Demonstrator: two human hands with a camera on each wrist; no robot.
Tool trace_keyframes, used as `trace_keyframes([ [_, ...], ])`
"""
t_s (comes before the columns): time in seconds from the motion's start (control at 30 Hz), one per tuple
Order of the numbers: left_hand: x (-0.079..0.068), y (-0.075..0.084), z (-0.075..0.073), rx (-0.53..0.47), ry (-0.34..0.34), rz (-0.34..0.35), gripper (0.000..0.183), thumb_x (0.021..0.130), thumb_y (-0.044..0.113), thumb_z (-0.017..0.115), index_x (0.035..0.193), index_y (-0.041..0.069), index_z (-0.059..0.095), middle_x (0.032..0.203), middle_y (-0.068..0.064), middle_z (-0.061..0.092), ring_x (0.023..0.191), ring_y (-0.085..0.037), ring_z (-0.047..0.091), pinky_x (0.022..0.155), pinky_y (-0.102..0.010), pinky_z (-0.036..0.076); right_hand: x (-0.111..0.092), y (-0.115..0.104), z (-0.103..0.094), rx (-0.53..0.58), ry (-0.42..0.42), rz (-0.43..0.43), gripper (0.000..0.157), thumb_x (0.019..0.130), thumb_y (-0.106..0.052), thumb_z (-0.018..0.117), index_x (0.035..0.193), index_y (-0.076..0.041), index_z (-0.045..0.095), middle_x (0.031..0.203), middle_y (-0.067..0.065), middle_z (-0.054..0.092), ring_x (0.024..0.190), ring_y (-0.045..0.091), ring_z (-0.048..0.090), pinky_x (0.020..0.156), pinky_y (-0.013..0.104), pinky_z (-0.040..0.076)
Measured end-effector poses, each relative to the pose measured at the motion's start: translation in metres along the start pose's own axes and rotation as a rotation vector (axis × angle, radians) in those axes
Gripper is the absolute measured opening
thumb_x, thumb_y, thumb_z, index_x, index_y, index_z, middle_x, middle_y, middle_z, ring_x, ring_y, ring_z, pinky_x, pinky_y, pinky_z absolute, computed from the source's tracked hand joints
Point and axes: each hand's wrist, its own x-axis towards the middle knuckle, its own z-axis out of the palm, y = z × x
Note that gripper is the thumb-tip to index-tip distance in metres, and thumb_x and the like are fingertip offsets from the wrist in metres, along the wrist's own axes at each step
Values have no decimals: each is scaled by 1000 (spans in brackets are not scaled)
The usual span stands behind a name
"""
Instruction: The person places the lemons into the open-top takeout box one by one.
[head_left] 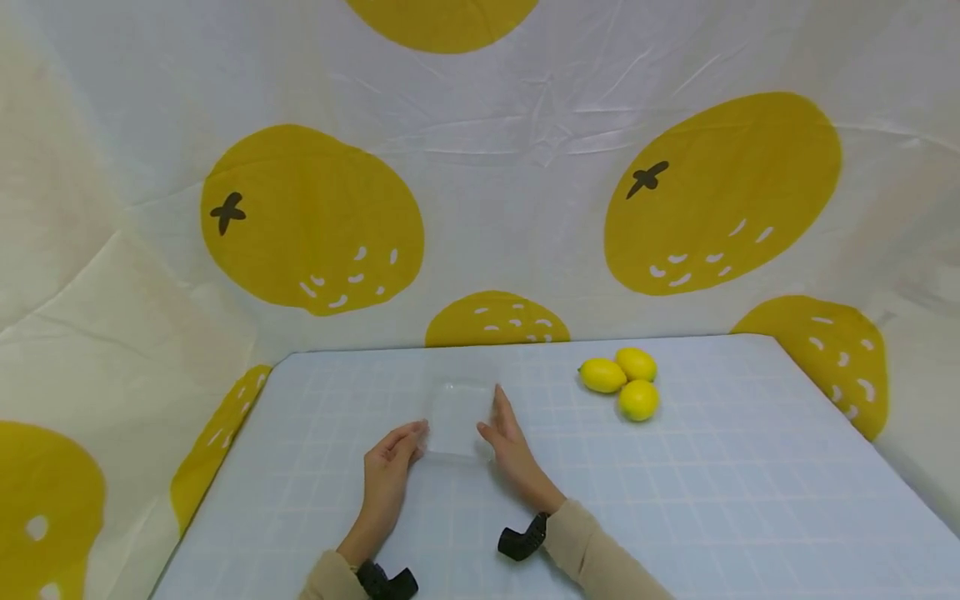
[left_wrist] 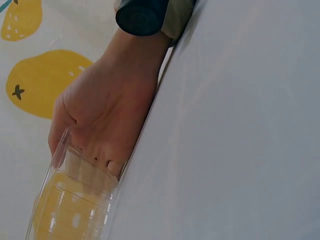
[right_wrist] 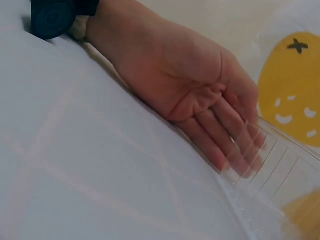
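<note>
A clear plastic container sits on the table between my two hands, shallow and see-through with ribbed walls. My left hand grips its left edge; in the left wrist view the thumb lies by the upper rim of the container and the fingertips show by the wall lower down. On the right side, my right hand holds the wall, thumb over the rim and the other fingers along the side. Through the clear wall of the container those fingertips are visible in the right wrist view.
Three yellow lemons lie grouped at the back right of the table. A pale blue checked cloth covers the tabletop. Behind and beside it hangs a white curtain printed with large yellow fruit.
</note>
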Motion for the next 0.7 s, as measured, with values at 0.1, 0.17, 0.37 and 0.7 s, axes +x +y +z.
trace_keyframes([
  [0.1,-5,0,6,-2,-20,-6,26,98,8,61,119,-7,66,122,-20,67,107,-14,66,80,-18,56,-3,-2,-6,-5,5,-9,71,106,-14,43,160,-11,-3,166,7,-6,152,26,-2,122,49,6],
  [0.17,-7,1,10,-6,-34,-8,26,97,9,63,118,-6,67,121,-19,68,101,-16,67,79,-19,56,-5,-3,-10,3,13,-12,70,106,-13,42,160,-11,-2,166,6,-6,152,25,-3,122,48,6],
  [0.37,-11,-2,22,-24,-64,-12,27,93,10,68,117,-4,69,120,-20,68,95,-19,68,79,-21,57,-10,-1,-25,-11,48,8,67,106,-12,41,160,-10,1,166,6,-3,152,24,-1,122,48,8],
  [0.7,-15,-9,45,18,-128,46,30,93,8,68,119,-7,67,120,-23,67,97,-23,69,78,-19,56,-19,-1,-54,-76,85,33,62,107,-13,40,159,-8,8,166,11,2,152,28,1,121,52,7],
])
